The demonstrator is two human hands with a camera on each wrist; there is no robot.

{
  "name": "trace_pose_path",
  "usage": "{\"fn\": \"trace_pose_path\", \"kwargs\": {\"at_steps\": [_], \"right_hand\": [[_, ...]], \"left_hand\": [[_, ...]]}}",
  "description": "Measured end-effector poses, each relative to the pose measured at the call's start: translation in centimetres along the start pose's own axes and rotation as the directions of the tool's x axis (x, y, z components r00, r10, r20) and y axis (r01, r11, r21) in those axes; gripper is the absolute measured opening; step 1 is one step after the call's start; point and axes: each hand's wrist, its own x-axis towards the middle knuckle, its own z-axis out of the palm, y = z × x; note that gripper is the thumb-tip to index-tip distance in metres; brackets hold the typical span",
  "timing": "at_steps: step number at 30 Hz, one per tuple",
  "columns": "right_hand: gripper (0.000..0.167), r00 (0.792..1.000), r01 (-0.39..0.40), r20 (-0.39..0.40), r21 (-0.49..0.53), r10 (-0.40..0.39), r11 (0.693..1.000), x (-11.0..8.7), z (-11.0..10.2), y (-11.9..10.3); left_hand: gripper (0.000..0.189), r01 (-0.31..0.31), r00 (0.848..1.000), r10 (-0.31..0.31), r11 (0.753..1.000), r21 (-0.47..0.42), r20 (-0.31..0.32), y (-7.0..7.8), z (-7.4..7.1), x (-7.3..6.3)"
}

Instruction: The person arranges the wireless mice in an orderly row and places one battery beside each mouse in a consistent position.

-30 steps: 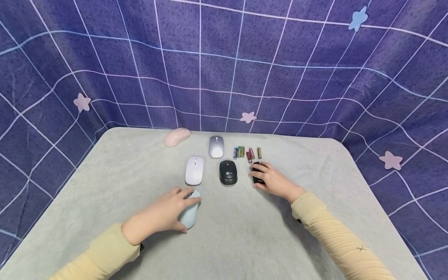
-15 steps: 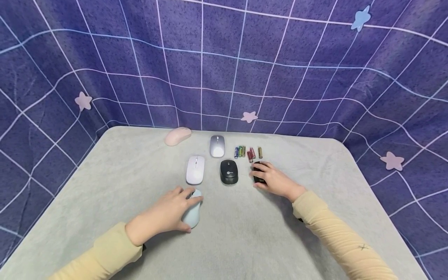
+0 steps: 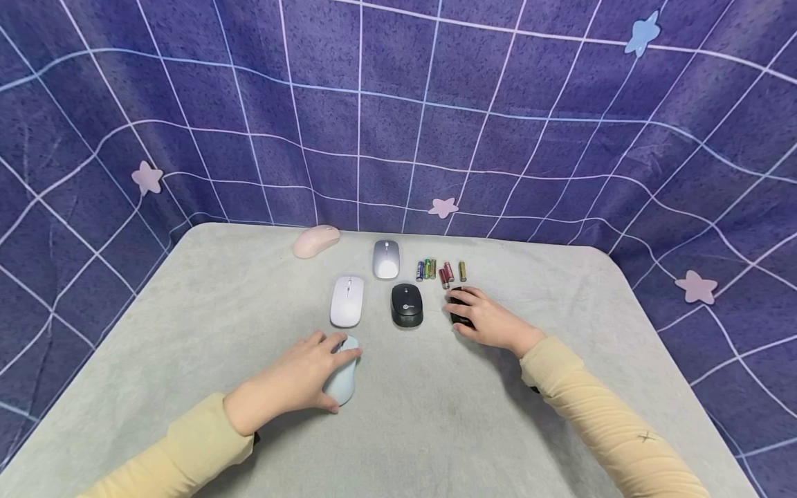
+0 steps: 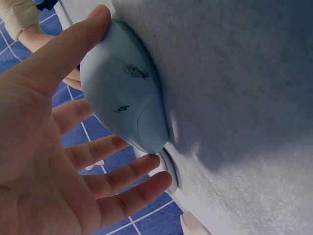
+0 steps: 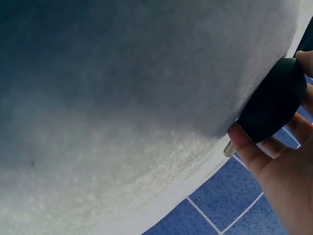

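My left hand (image 3: 292, 373) holds a light blue computer mouse (image 3: 341, 382) at the front left of the group, thumb at its rear end and fingers over its far side. The left wrist view shows dark scuffs on that mouse's shell (image 4: 122, 88). To the right, my right hand (image 3: 493, 325) grips a black mouse (image 3: 461, 320), mostly hidden under the fingers. From the right wrist view, thumb and fingers span the black mouse's body (image 5: 274, 103). Between the hands sits another black mouse (image 3: 407, 306) with a small white logo.
A white mouse (image 3: 346, 301) lies just beyond my left hand. Farther back are a grey mouse (image 3: 386, 260) and a pink mouse (image 3: 315, 241). Several small batteries (image 3: 427, 270) lie beyond the black mice. A blue grid-patterned curtain (image 3: 386, 124) stands behind the grey-covered table (image 3: 423, 429).
My left hand and the light blue mouse have shifted very slightly to the right. The right hand stays on its black mouse, and the other mice and batteries keep their places.
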Motion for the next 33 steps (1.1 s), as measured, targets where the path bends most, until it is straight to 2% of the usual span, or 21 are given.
{"fn": "trace_pose_path", "kwargs": {"at_steps": [11,17,27,33], "right_hand": [[0.034,1.000,-0.016,0.000,-0.016,0.016,1.000,0.1,0.1,-0.1],[0.035,1.000,-0.024,0.007,-0.015,0.024,1.000,0.0,0.0,-0.1],[0.036,0.999,-0.047,0.025,-0.004,0.047,0.999,-0.1,-0.1,-0.3],[0.035,0.999,-0.047,0.020,-0.017,0.047,0.999,-0.1,0.0,-0.3]], "left_hand": [[0.090,0.009,1.000,-0.008,0.998,-0.060,0.019,-0.1,-0.5,-0.1],[0.088,0.002,1.000,-0.002,0.994,-0.111,-0.001,-0.6,-1.4,0.3],[0.082,-0.033,0.997,0.031,0.999,-0.019,-0.076,-2.0,-3.9,2.1],[0.081,-0.039,0.991,0.039,0.999,-0.001,-0.125,-2.8,-5.2,3.2]]}}
